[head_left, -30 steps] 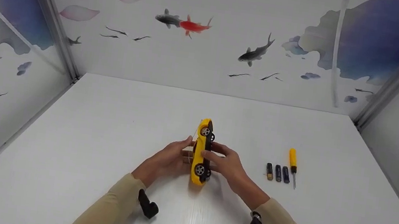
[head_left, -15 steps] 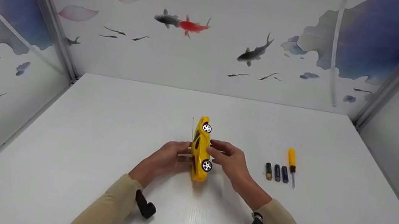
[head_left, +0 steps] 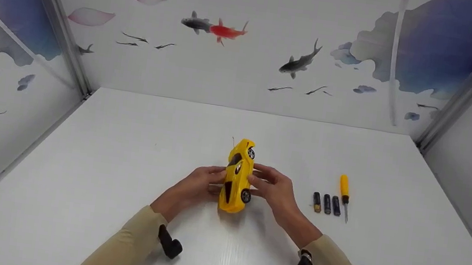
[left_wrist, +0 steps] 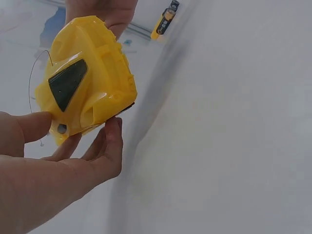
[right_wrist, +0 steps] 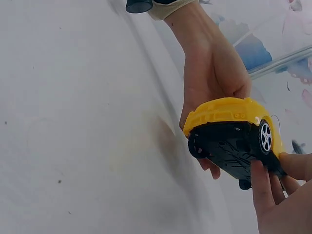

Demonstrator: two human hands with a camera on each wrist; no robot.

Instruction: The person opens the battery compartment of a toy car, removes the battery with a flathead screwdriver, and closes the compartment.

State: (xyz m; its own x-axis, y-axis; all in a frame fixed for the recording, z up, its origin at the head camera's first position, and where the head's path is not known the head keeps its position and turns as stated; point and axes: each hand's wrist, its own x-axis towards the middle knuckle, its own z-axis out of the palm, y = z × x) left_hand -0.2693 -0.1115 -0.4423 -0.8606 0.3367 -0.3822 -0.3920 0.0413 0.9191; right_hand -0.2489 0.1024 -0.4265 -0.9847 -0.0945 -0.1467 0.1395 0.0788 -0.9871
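Note:
A yellow toy car [head_left: 239, 183] with dark windows is held between both hands over the white table, its length running away from me and its roof side tilted up to the left. My left hand [head_left: 194, 186] grips its left side; in the left wrist view the thumb lies against the body and the fingers curl underneath. On the other side my right hand [head_left: 274, 190] pinches the car near its wheels. The right wrist view shows the black underside [right_wrist: 226, 148] and silver-spoked wheels. A thin wire antenna [left_wrist: 30, 80] sticks out from the car.
To the right on the table lie three dark batteries [head_left: 327, 204] side by side. Beside them is a screwdriver [head_left: 344, 186] with a yellow handle, its shaft toward me. White panels with painted fish [head_left: 226, 31] enclose the table at the back and sides.
The toy car has been rolled in the hands: its underside and wheels faced right and up a second ago, and now more of the roof and windows shows. Both hands stay on it.

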